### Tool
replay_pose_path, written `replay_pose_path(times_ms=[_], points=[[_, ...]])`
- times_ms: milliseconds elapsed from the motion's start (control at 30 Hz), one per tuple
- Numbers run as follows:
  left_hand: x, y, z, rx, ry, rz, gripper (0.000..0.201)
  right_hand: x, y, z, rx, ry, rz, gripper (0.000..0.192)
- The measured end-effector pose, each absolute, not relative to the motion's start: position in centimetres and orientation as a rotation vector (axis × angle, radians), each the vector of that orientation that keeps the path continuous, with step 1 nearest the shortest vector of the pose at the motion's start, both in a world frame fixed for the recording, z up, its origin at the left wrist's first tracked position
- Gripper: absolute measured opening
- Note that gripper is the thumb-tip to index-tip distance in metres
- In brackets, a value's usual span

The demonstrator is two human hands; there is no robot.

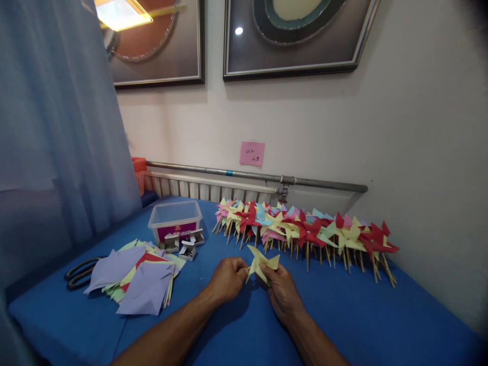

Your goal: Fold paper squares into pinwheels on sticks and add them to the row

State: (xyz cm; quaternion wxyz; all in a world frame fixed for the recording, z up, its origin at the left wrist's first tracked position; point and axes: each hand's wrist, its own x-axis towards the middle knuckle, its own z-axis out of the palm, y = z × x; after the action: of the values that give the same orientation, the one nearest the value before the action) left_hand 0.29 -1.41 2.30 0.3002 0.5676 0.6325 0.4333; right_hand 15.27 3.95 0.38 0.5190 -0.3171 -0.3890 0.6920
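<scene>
Pinching a yellow pinwheel (262,264) between them just above the blue table (343,315), the left hand (227,278) and right hand (281,288) each have fingers closed on its folded paper; the step looks like shaping or pinning the vanes, and next would call for a stick. Left lies one pile of cut paper squares (137,277), one pair of scissors (81,272), three small pin boxes (186,244), one clear tub (175,219). Farther back, a long row of finished pinwheels (305,229), too many to count surely.
</scene>
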Motion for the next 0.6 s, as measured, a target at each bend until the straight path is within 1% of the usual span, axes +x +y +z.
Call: replay_pose_path(times_ms=[133, 600], points=[[0.45, -1.49, 2.47, 1.529, 1.717, 1.15, 0.018, 15.28, 3.9, 0.39, -0.758, -0.928, 1.65, 0.043], [0.45, -1.22, 2.05, 1.385, 1.531, 1.147, 0.019, 15.11, 4.02, 0.21, -0.766, -0.926, 1.62, 0.041]])
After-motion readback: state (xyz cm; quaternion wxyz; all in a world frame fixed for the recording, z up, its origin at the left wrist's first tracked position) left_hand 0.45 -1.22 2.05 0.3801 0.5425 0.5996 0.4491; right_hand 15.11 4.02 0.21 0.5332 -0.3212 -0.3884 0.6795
